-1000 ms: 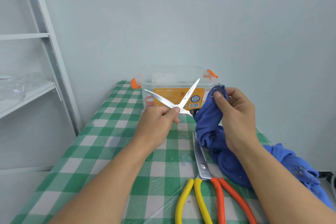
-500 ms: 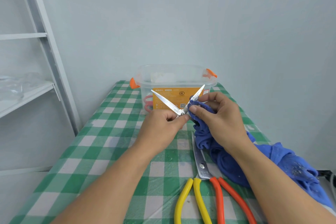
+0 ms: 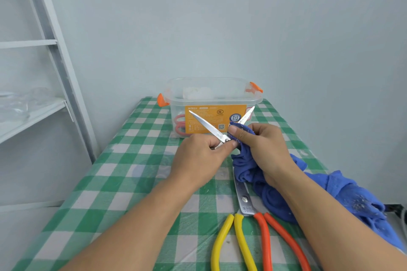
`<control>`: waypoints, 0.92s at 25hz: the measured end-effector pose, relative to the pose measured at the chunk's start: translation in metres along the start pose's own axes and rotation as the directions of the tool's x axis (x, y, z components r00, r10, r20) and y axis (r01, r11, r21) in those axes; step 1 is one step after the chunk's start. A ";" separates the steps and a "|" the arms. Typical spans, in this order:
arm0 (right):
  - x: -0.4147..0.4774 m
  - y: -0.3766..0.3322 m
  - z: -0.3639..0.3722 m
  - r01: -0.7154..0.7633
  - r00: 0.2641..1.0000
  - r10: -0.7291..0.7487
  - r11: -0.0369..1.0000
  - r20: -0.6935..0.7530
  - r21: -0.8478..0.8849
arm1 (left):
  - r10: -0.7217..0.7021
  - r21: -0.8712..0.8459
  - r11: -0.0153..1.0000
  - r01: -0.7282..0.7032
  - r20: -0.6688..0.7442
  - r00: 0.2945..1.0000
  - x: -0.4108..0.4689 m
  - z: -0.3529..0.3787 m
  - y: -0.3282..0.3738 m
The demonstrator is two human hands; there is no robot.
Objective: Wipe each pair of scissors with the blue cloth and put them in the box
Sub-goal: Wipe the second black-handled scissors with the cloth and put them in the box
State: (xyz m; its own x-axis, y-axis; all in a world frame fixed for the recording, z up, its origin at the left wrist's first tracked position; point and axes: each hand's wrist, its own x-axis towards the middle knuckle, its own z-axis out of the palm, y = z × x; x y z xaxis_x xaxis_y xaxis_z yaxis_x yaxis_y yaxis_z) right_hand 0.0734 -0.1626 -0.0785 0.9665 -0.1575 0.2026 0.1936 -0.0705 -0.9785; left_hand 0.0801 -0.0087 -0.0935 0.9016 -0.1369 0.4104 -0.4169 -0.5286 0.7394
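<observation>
Left grip (image 3: 198,157) clasps the small scissors (image 3: 206,125) by the handles, blades spread above the table's (image 3: 123,182) middle, while right grip (image 3: 264,145) pinches the blue cloth (image 3: 245,164) round one blade, apparently near the pivot: mid-wipe, next needing a stroke tipward, then the far-edge box (image 3: 211,100).

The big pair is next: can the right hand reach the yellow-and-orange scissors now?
Not yet, probably: the right hand pinches the blue cloth; the yellow-and-orange scissors lie uncovered beside its forearm.
</observation>
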 end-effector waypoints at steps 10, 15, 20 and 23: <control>0.000 -0.001 0.001 0.049 0.990 -0.047 0.999 -0.134 0.015 | 0.015 0.045 0.999 -0.013 -0.045 0.999 -0.003 0.003 0.006; 0.000 0.002 -0.003 0.073 0.991 -0.067 0.996 -0.117 0.044 | -0.066 -0.063 0.996 0.069 0.039 0.997 -0.003 0.001 -0.004; 0.004 0.001 -0.006 0.091 0.989 -0.085 0.995 -0.122 0.046 | -0.191 -0.212 0.947 0.242 0.238 0.952 -0.001 -0.004 0.002; 0.004 0.001 -0.005 0.086 0.995 -0.084 0.995 -0.050 0.044 | -0.223 -0.274 0.907 0.319 0.328 0.918 -0.002 -0.007 0.005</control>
State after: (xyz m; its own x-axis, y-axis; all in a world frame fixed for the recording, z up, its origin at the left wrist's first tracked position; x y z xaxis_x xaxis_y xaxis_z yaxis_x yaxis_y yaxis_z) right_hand 0.0765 -0.1678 -0.0787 0.9372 -0.2003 0.2854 0.2831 -0.0407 -0.9582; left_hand 0.0756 -0.0052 -0.0869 0.9586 -0.2824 0.0364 -0.1226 -0.2939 0.9479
